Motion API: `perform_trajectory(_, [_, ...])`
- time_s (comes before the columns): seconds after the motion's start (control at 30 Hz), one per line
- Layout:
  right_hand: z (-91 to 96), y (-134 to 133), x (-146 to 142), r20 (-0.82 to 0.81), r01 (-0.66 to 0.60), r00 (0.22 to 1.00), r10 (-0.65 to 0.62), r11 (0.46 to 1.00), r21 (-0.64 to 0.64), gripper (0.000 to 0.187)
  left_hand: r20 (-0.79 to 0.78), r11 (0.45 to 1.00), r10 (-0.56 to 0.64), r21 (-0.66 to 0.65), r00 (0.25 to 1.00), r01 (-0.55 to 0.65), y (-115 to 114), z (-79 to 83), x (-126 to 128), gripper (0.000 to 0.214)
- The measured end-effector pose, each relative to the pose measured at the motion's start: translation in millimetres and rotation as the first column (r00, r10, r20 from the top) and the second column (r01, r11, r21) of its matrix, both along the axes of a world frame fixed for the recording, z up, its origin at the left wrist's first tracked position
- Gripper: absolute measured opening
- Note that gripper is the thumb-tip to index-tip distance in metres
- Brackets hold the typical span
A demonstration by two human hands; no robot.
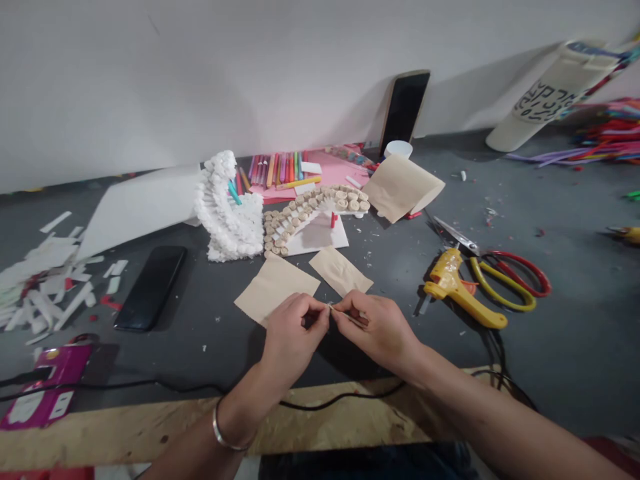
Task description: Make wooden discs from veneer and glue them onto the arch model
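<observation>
My left hand (295, 333) and my right hand (377, 327) meet near the table's front, fingers pinched together on a thin rolled strip of tan paper (336, 309) between them. Just beyond the hands lie two tan paper pieces, a larger one (275, 287) and a smaller one (340, 270). Behind them stands a curved paper-roll model: a white fluffy part (225, 210) and an arch of tan paper rolls (310, 207) on a white card.
A yellow glue gun (463, 288) and scissors (495, 267) lie to the right, their cable trailing to the front edge. A black phone (150, 287) and white paper scraps (45, 287) sit left. Coloured pens (280, 170), a folded tan sheet (403, 187) and a leaning phone (404, 110) are at the back.
</observation>
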State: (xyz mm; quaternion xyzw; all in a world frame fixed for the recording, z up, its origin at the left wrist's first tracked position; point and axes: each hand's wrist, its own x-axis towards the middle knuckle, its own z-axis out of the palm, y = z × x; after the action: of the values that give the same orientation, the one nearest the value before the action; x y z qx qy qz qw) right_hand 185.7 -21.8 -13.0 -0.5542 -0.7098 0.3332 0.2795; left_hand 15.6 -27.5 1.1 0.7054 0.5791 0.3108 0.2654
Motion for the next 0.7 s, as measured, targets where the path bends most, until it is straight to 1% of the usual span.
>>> perform_trajectory(0.17, [-1.8, -0.8, -0.9, -0.050, 0.039, 0.998, -0.040, 0.999, -0.020, 0.014, -0.037, 0.998, 0.000, 0.055, 0.999, 0.002, -3.2, -3.1, 4.8, 0.016])
perform_trajectory(0.33, [1.0, 1.7, 0.7, -0.082, 0.085, 0.993, -0.089, 0.995, -0.045, 0.013, 0.000, 0.998, -0.054, 0.039, 0.999, 0.054, -6.7, -2.1, 4.7, 0.018])
perform_trajectory(0.43, [2.3, 3.3, 1.2, -0.119, 0.073, 0.989, -0.083, 0.994, -0.080, 0.013, 0.067, 0.999, -0.032, -0.017, 0.997, 0.033, -5.3, -1.6, 2.1, 0.016])
perform_trajectory(0.53, [4.1, 4.9, 1.9, -0.158, 0.029, 0.986, -0.047, 0.992, -0.119, 0.015, 0.149, 0.995, -0.005, -0.096, 0.989, 0.020, -2.7, -2.8, -0.2, 0.017])
perform_trajectory(0.63, [5.9, 5.5, 3.2, -0.165, -0.008, 0.986, -0.013, 0.991, -0.130, 0.017, 0.235, 0.986, 0.041, -0.167, 0.971, -0.001, -0.6, -5.6, -2.0, 0.015])
perform_trajectory(0.7, [6.6, 5.2, 3.8, -0.156, -0.017, 0.988, -0.003, 0.992, -0.126, 0.019, 0.275, 0.983, 0.050, -0.185, 0.960, 0.002, 0.2, -7.4, -2.8, 0.018])
